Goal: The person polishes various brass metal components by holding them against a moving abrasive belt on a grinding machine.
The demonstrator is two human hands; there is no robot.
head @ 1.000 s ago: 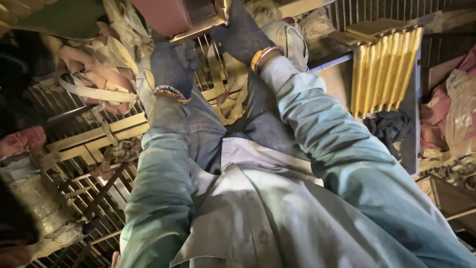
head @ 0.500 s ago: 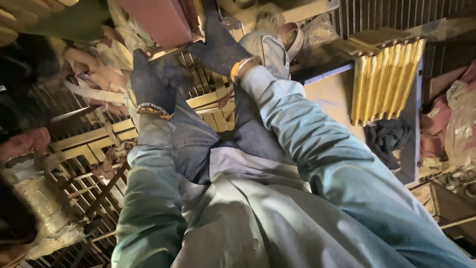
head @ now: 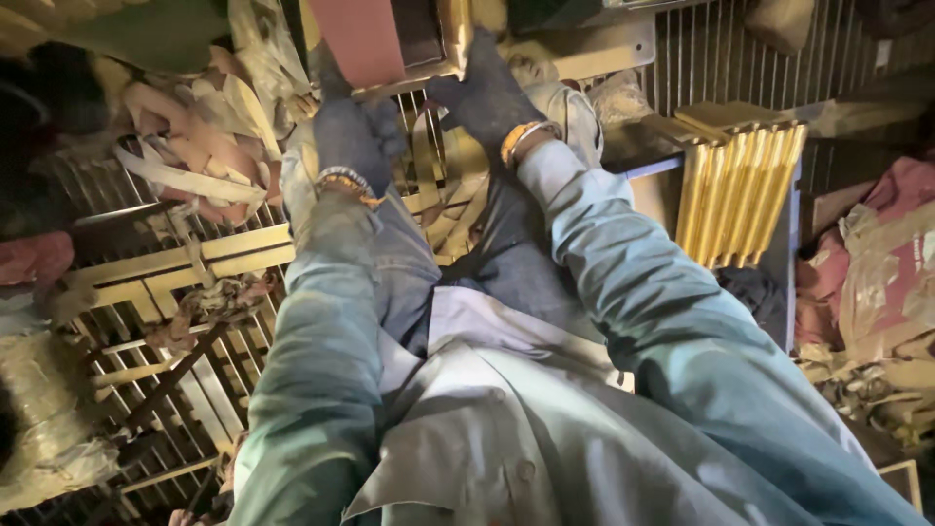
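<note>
In the head view, both arms are seen reaching away from the camera in pale blue-green sleeves, and both hands are covered by dark gloves with orange-striped cuffs. The left hand [head: 353, 136] is laid against the lower edge of a reddish-brown panel [head: 362, 39], which is set in a pale wooden frame [head: 450, 49]; its fingers are lost in shadow behind the panel's edge, so whether they are closed on it or only pressed to it cannot be told. The right hand [head: 484, 97] is placed at the lower right corner of the same frame, with the fingers spread and bent over the wood, apparently clamped on the corner, though the fingertips are hidden. The panel is cut off by the top of the picture, so its full shape is not shown. Below the hands, a floor of wooden slats [head: 185, 263] is seen, with loose strips of cloth [head: 195, 146] heaped at the upper left. A stack of yellow wooden strips [head: 740, 190] is leaned to the right of the right arm, well apart from the hands. At the far right, crumpled reddish sheets [head: 877, 263] are piled, hard to make out in the dim light. The lower middle is filled by a grey shirt [head: 506, 429], which hides whatever lies beneath.
</note>
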